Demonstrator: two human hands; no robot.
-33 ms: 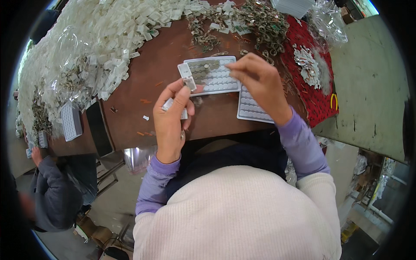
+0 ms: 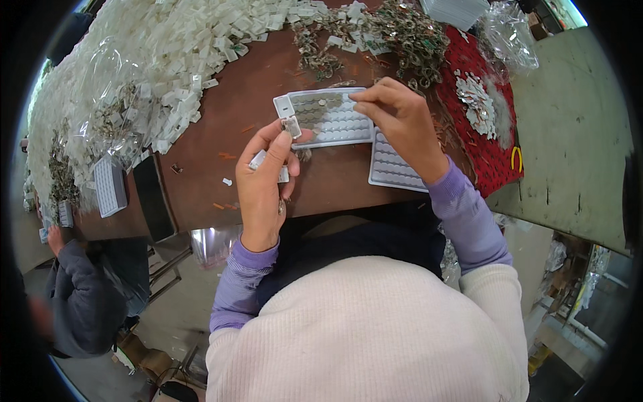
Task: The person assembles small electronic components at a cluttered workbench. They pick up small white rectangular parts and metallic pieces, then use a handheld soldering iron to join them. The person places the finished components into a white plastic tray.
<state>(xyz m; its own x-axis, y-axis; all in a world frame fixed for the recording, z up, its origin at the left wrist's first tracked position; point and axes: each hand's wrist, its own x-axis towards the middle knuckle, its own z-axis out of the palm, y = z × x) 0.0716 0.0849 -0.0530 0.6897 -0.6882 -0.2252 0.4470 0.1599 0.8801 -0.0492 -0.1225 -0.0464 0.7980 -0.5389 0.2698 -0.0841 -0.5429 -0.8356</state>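
My left hand [image 2: 262, 171] grips a small white hinged plastic case [image 2: 292, 126], its lid [image 2: 284, 106] swung up, between thumb and fingers. More white cases [image 2: 258, 159] are tucked in the same hand's curled fingers. Beyond it lies a white tray [image 2: 335, 143] with rows of round cells; grey round discs [image 2: 308, 107] fill its left and far part, while the rest shows pale. Over the tray's far right edge my right hand [image 2: 396, 114] is closed in a pinch, and whatever its fingertips hold is too small to make out. A second ridged white tray [image 2: 386, 164] lies partly under my right wrist.
A large heap of white plastic cases [image 2: 174, 53] covers the far left. Tangled metal-looking parts [image 2: 412, 40] pile at the back. Red cloth [image 2: 479, 157] bears white pieces [image 2: 475, 100] and yellow-handled pliers [image 2: 516, 159]. Another person's hand [image 2: 55, 238] works at the left edge.
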